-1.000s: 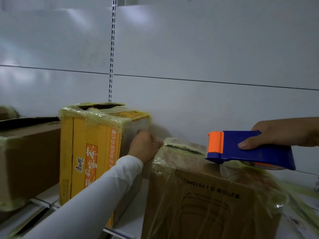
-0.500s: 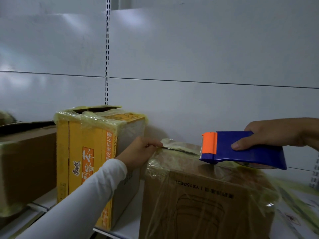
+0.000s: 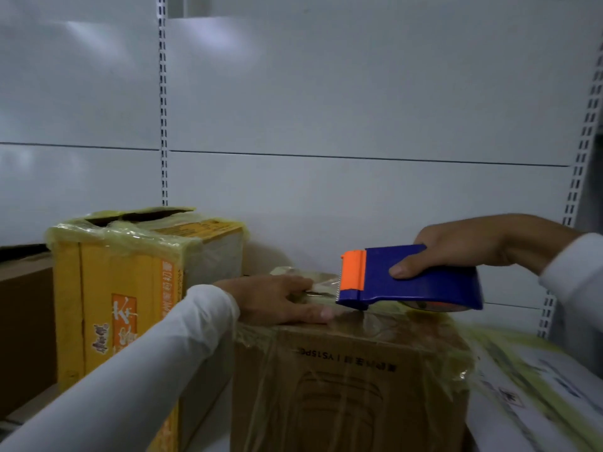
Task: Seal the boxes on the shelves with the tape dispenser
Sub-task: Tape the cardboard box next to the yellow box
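A brown cardboard box (image 3: 349, 383) wrapped in clear tape stands on the shelf in front of me. My left hand (image 3: 277, 300) lies flat on the left part of its top, fingers straight, pressing the tape down. My right hand (image 3: 470, 244) grips a blue tape dispenser (image 3: 408, 282) with an orange blade end, held just above the box top. The dispenser's blade end sits close to my left fingertips. A strip of clear tape runs from it onto the box.
A taller yellow box (image 3: 124, 288) with a partly open, taped top stands left of the brown box. A brown box (image 3: 23, 324) sits at the far left. A white and yellow box (image 3: 535, 383) lies at the right. The white shelf back panel (image 3: 326, 109) rises behind.
My left hand moved from the box's left back corner onto its top and now lies flat. The dispenser shifted slightly left and lower, toward that hand.
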The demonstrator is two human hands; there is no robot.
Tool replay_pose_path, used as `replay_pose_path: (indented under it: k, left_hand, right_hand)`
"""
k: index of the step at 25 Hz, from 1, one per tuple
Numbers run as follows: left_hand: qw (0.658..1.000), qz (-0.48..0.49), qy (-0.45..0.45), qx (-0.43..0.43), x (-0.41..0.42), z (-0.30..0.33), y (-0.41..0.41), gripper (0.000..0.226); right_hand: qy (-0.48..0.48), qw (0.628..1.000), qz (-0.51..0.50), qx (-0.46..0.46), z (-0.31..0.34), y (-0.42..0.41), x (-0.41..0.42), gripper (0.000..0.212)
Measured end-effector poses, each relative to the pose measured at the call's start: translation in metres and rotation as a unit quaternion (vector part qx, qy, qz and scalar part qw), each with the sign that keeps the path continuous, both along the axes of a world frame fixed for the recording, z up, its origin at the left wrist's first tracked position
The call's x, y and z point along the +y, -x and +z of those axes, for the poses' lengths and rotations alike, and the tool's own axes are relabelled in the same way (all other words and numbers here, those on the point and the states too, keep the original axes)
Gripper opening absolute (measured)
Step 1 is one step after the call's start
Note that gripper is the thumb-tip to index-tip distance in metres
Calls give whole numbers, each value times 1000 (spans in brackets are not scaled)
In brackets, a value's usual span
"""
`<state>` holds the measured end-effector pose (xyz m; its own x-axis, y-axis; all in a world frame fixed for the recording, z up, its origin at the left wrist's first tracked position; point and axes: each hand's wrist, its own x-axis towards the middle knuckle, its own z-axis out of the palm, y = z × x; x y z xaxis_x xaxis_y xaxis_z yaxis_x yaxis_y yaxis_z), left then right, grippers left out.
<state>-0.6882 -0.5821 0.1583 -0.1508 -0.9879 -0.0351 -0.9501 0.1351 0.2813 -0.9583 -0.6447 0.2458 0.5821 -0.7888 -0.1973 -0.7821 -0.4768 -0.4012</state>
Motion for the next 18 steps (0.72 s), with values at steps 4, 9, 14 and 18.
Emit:
replay_pose_path:
  k: [4, 9, 14, 18]
  left_hand:
    - [1000, -3, -19, -11, 3, -1, -14, 103]
    - [999, 26, -26, -17, 5, 4, -33, 102]
    - [995, 31, -43, -79, 3, 13, -31, 104]
    - [996, 21, 18, -82, 9, 21, -25, 90]
  right_hand:
    - [-37, 999, 15, 0, 7, 5, -4, 52]
    - [-69, 997, -38, -11, 15, 77, -13, 59]
    - [-110, 990, -34, -80, -33, 102, -22, 67]
    - [-102, 977, -32, -186, -60, 71, -18, 64]
